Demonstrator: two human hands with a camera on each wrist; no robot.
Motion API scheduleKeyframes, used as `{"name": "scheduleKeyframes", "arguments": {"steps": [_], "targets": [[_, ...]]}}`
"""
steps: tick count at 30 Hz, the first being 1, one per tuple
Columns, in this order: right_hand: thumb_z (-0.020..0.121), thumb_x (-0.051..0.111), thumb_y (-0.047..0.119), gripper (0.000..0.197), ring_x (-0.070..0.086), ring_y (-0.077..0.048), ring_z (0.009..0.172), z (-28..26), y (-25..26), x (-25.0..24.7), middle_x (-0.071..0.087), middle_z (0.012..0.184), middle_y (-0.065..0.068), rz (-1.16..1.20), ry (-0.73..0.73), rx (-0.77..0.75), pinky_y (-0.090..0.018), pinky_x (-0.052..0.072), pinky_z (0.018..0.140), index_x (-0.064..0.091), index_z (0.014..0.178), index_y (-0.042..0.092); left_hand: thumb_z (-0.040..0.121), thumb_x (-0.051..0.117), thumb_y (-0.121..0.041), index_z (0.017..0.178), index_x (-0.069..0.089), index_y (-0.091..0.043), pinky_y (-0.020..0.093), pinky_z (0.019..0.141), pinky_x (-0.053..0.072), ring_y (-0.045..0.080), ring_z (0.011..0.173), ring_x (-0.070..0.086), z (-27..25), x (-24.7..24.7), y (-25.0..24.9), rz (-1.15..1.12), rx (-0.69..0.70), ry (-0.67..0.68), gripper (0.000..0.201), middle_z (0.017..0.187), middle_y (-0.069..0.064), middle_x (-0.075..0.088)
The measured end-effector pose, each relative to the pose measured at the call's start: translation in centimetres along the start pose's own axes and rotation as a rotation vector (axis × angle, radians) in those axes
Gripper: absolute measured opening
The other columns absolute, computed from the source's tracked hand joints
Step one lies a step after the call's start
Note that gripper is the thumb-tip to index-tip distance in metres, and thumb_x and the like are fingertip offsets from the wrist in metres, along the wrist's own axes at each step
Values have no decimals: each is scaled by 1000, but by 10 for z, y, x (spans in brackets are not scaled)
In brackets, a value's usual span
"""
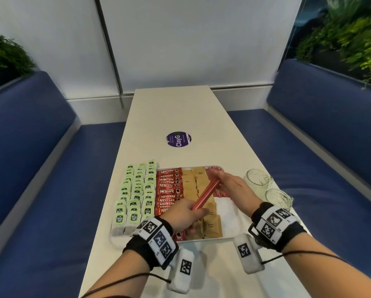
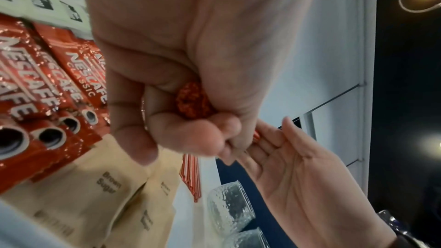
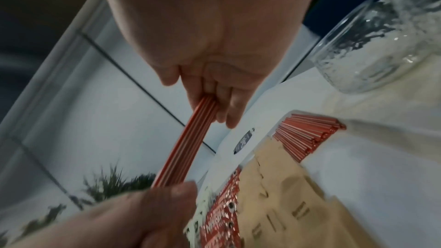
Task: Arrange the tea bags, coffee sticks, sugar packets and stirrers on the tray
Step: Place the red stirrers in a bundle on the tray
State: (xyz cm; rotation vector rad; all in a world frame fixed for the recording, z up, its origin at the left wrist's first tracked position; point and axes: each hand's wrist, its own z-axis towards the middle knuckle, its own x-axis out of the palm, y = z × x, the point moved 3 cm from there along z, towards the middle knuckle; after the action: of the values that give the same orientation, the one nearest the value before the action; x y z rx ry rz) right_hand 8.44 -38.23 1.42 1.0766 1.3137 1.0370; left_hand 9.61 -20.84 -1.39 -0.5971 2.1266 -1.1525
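Both hands are on one bundle of red stirrers (image 1: 203, 195), held above the tray (image 1: 229, 222): left hand (image 1: 185, 215) fisted round the near end, right hand (image 1: 231, 187) pinching the far end. On tray, left to right: green tea bags (image 1: 135, 196), red coffee sticks (image 1: 168, 190), brown sugar packets (image 1: 196, 186), more stirrers (image 1: 222, 193) lying flat on the right side. Two glass jars (image 1: 266, 188) on table just right of tray

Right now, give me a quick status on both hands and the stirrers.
Left hand grips stirrer bundle at near end; right hand holds far end. Bundle above tray, over sugar packets. Nothing blocking.
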Motion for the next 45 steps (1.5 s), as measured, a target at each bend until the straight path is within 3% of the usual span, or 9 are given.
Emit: {"name": "scheduleKeyframes", "arguments": {"steps": [6, 11, 17, 22, 25, 28, 35, 39, 45], "targets": [[89, 39, 55, 58, 57, -9, 120, 0, 1, 7, 61, 131, 1, -8, 106, 58, -27, 47, 100, 55, 132, 20, 96, 61, -34, 83, 56, -18, 28, 59, 49, 11, 48, 54, -2, 3, -3, 12, -18, 18, 21, 55, -7, 54], [93, 40, 61, 54, 50, -7, 128, 3, 2, 4, 57, 136, 6, -21, 55, 34, -28, 39, 107, 51, 136, 30, 97, 60, -30, 82, 54, -15, 25, 56, 48, 11, 46, 53, -3, 4, -10, -53, 11, 31, 21, 54, -5, 54], [93, 52, 51, 74, 12, 5, 145, -2, 9, 10, 12, 159, 20, -340, 106, -170, -29, 16, 120, 9, 153, 41, 96, 62, -27, 86, 59, -8, 41, 81, 60, 17, 57, 63, -2, -4, -20, -791, -106, -115, 22, 60, 2, 58], [70, 82, 46, 114, 0, 12, 143, -12, 21, 23, 3, 160, 22, -445, 147, -261, -23, 12, 119, 4, 153, 42, 95, 62, -25, 77, 55, -11, 35, 59, 61, 19, 55, 67, 1, 2, -20, -957, -183, -142, 24, 59, 6, 62], [59, 85, 54, 128, -2, 3, 147, -10, 19, 30, -4, 161, 21, -622, 187, -331, -31, 12, 121, -2, 151, 44, 96, 62, -24, 75, 55, -12, 29, 47, 55, 22, 62, 72, 0, 6, -23, -1039, -215, -146, 24, 63, 8, 67], [57, 85, 54, 127, 4, -4, 148, -6, 12, 32, -2, 159, 21, -675, 122, -329, -43, 19, 121, 1, 152, 41, 95, 62, -26, 74, 54, -14, 22, 35, 46, 18, 53, 69, -2, 8, -27, -1062, -231, -116, 25, 64, 6, 68], [54, 81, 63, 129, 7, -5, 148, -9, 8, 33, 1, 162, 14, -725, 90, -285, -45, 21, 119, 4, 154, 36, 97, 59, -24, 69, 51, -14, 17, 31, 38, 14, 41, 61, -8, 13, -28, -1075, -266, -111, 31, 57, 3, 59], [54, 79, 65, 128, 8, -6, 148, -10, 7, 36, 5, 162, 11, -744, 98, -261, -45, 20, 120, 3, 154, 36, 96, 61, -26, 70, 52, -15, 18, 34, 39, 12, 41, 55, -5, 13, -22, -1037, -278, -110, 29, 51, -2, 49], [63, 72, 70, 113, 12, -3, 147, -6, 9, 28, 12, 161, 13, -362, 129, -89, -39, 17, 121, 9, 152, 42, 102, 48, -18, 100, 59, -9, 25, 52, 42, 8, 42, 38, -3, 16, -9, -794, -197, -91, 15, 53, -5, 41]]}}
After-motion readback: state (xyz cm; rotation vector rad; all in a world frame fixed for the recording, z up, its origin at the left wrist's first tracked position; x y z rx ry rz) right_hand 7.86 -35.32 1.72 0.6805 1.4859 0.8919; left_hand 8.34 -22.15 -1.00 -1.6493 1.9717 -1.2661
